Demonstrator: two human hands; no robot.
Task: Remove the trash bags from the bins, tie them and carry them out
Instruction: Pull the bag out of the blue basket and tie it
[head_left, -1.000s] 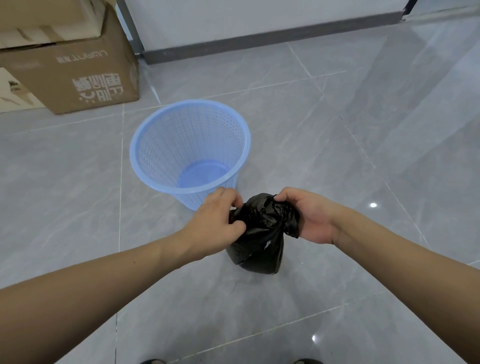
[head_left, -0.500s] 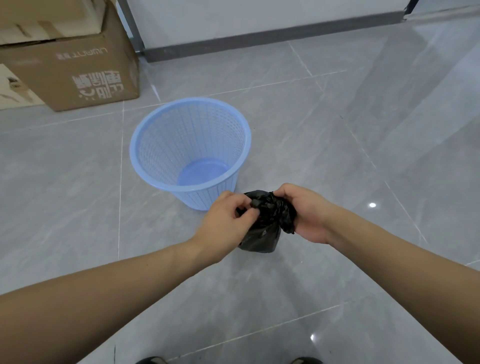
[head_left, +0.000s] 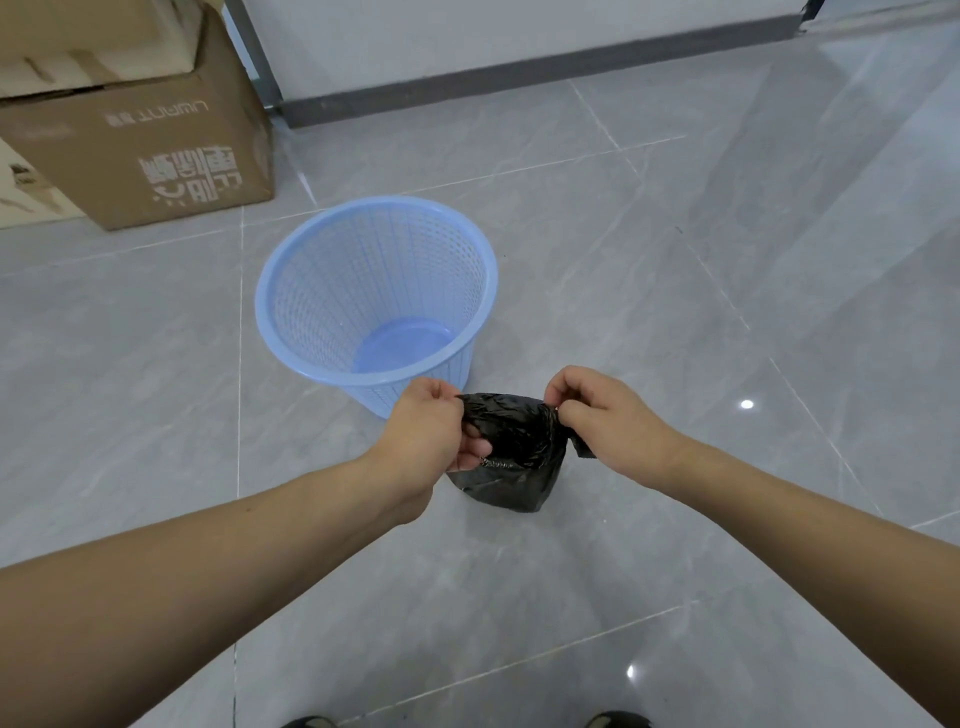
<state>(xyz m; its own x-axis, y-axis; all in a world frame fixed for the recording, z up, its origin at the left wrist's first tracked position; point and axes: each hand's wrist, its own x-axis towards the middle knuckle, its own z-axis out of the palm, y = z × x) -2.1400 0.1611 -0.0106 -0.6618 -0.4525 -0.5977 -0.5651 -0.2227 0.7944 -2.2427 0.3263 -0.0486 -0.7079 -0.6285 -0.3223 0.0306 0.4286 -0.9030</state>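
Small black crumpled plastic trash bag (head_left: 511, 457), out of the bin, held up between both hands just in front of the basket, its gathered top stretched sideways. Whether the bottom touches the floor: cannot tell.

Round light-blue plastic mesh waste basket (head_left: 374, 291), upright and unlined, just behind the bag, solid blue base visible inside.

Glossy grey stone-look tile floor (head_left: 675, 260) with thin pale grout lines and small bright light reflections. White wall with dark grey skirting board (head_left: 519, 73) along the far side. Brown cardboard box with white printed lettering (head_left: 150, 150) at far left, well apart from the basket, a second paler box stacked on top. Dark shoe tips (head_left: 306, 722) at the bottom edge.

Left hand (head_left: 431, 431): fingers curled, pinching the left end of the bag's top between thumb and fingertips. Right hand (head_left: 602, 415): fingers curled likewise, pinching the right end, a short tail of black plastic hanging below the palm. Both forearms bare, reaching in from the lower corners.
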